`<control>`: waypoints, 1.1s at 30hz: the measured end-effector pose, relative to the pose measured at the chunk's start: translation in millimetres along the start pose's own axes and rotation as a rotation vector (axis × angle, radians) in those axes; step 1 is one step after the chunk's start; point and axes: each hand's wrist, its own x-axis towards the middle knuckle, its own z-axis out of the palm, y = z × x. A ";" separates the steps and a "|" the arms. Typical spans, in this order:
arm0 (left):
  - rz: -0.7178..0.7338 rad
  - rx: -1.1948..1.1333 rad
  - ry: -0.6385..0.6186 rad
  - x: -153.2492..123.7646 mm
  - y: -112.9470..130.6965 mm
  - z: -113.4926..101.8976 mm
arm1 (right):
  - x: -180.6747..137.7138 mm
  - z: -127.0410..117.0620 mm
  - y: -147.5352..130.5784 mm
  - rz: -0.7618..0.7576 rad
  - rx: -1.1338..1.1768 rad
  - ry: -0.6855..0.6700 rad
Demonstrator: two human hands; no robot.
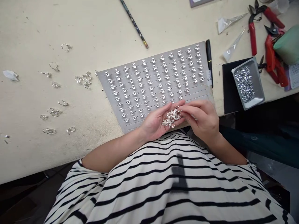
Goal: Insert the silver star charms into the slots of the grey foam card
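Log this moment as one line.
left hand: silver rings in open palm | right hand: pinching a ring | gray board: partly filled

This is a jewellery workshop, going by the pale worktable (70, 18) with red-handled cutters (252, 35) and a grey board (198, 93) lined with silvery rings (153, 93). A tray (258, 79) holds shiny bits (244, 84), perhaps beads.
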 end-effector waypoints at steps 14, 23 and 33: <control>0.034 0.042 0.000 -0.7 -3.4 -0.7 | 1.9 0.8 0.7 0.217 0.124 -0.116; 0.045 0.193 -0.038 -2.9 -4.2 -4.5 | 4.3 -10.0 16.5 0.680 0.525 -0.067; 0.012 0.319 -0.049 -4.1 -6.4 -4.4 | -10.8 -12.8 -10.0 0.536 0.574 -0.137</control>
